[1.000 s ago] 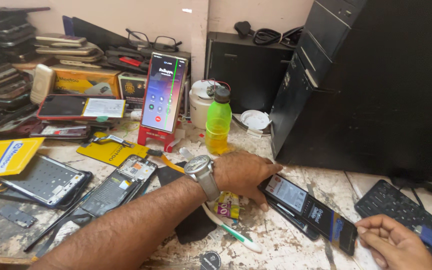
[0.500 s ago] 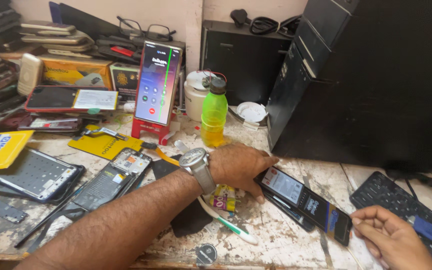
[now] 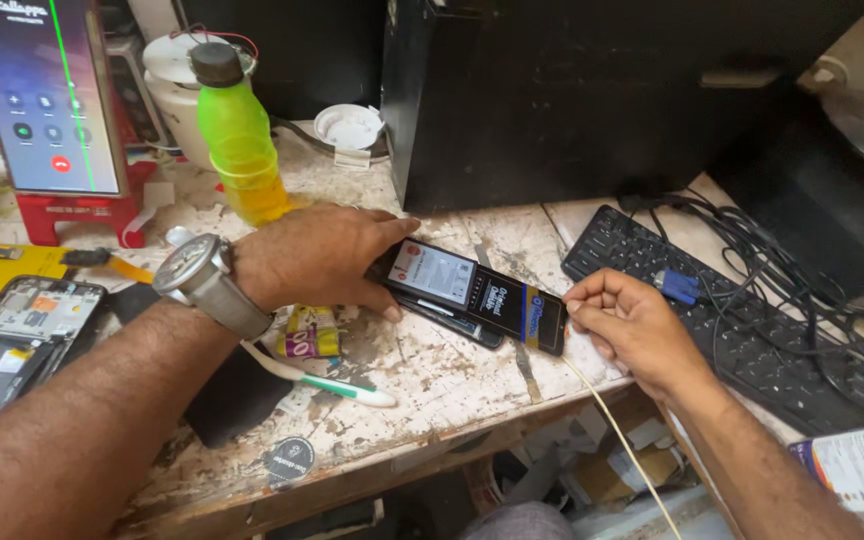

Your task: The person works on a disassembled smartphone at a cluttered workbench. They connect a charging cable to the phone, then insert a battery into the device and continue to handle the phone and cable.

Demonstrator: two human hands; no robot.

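- Since the earlier pictures the head view has dropped and closed in: the right hand [image 3: 632, 325], then off at the lower right of the frame, now sits at the phone's end, and the propped phone has slid to the upper left.
- Head view: the left hand [image 3: 317, 262] lies flat, fingers spread, pressing the upper end of the opened black phone [image 3: 477, 295] at centre frame on the worn bench [image 3: 432, 380]; its grip is open, palm down, not wrapped round anything.
- The right hand is pinched shut at the phone's lower end, where a thin pale cable [image 3: 617, 440] runs off toward the bottom edge; whether it pinches the cable or the phone itself I cannot tell.
- The phone looks light, stiff, thin, smooth and fragile; best taken by its long edges.
- Nearby: 1 green bottle [image 3: 240, 140] upper left, 1 black keyboard [image 3: 742, 330] right.
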